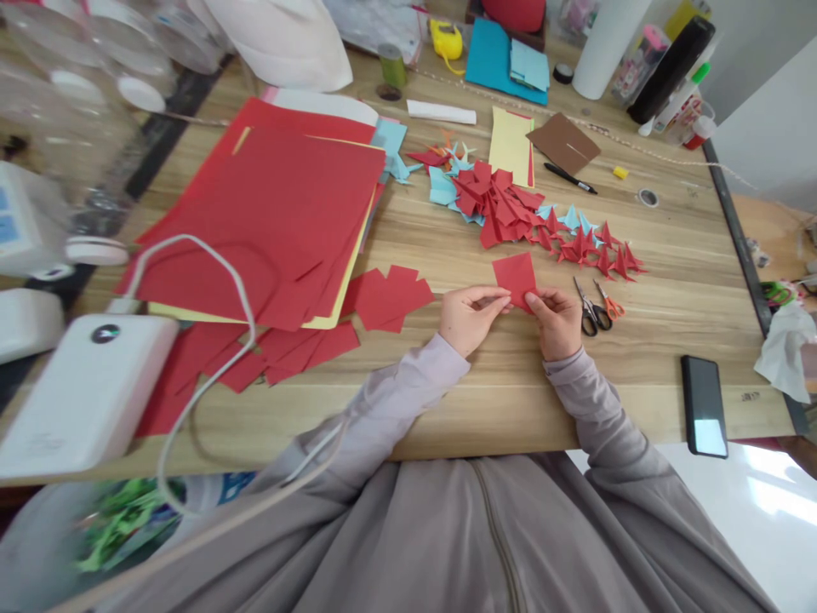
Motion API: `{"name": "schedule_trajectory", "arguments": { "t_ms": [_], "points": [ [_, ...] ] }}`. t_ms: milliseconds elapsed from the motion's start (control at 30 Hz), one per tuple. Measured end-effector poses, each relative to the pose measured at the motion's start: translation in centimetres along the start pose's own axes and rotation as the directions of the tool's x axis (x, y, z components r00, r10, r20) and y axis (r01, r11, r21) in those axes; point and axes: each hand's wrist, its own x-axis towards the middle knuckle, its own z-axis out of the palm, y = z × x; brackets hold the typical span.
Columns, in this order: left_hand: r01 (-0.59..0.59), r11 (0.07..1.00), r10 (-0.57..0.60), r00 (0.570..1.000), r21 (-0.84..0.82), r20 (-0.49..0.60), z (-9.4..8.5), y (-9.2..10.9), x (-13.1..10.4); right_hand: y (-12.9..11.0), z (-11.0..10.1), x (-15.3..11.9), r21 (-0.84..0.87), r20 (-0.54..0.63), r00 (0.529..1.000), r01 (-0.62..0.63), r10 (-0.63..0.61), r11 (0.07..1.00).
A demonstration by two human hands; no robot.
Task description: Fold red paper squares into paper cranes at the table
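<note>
A small red paper square (516,277) is held just above the wooden table between my two hands. My left hand (471,317) pinches its lower left corner, and my right hand (557,321) grips the lower right edge with the thumb on top. Beyond the square lies a heap of folded red paper pieces (501,204), with pointed red folded shapes (580,247) trailing to the right. Loose red squares (389,298) are left of my left hand. Black scissors (593,315) and orange scissors (611,306) rest beside my right hand.
Large red sheets (281,213) cover the left of the table (485,417). A white power bank (89,392) with a looping cable (239,289) sits at the front left. At the right edge is a phone (704,404). Behind are a pen (570,178) and brown paper (564,143).
</note>
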Motion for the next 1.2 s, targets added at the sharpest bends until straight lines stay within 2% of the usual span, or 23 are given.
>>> {"name": "schedule_trajectory", "arguments": {
  "t_ms": [167,300,533,833,967,1200],
  "points": [
    [0.023,0.997,-0.020,0.999,-0.069,0.044,-0.04,0.28,-0.01,0.12,-0.14,0.05,-0.014,0.003,1.000,0.013,-0.013,1.000],
    [0.098,0.980,-0.087,0.994,-0.175,0.072,-0.16,0.36,0.12,0.17,-0.16,0.08,-0.028,-0.010,1.000,0.027,-0.027,0.999],
    [0.218,0.969,-0.198,0.965,-0.113,0.171,-0.29,0.09,0.09,0.18,-0.22,0.03,-0.063,-0.011,0.999,0.041,-0.042,0.997],
    [0.146,0.988,-0.137,0.978,-0.046,0.157,-0.11,0.33,-0.09,0.32,-0.23,0.10,-0.020,0.002,0.999,0.044,-0.044,0.999],
    [0.151,0.988,-0.146,0.976,-0.022,0.163,-0.12,0.38,-0.14,0.30,-0.20,0.09,-0.042,-0.017,0.999,0.031,-0.031,0.999],
    [0.210,0.969,-0.183,0.964,-0.130,0.194,-0.24,0.17,-0.20,0.27,-0.24,0.07,-0.066,-0.018,0.999,0.034,-0.035,0.997]
  ]
}}
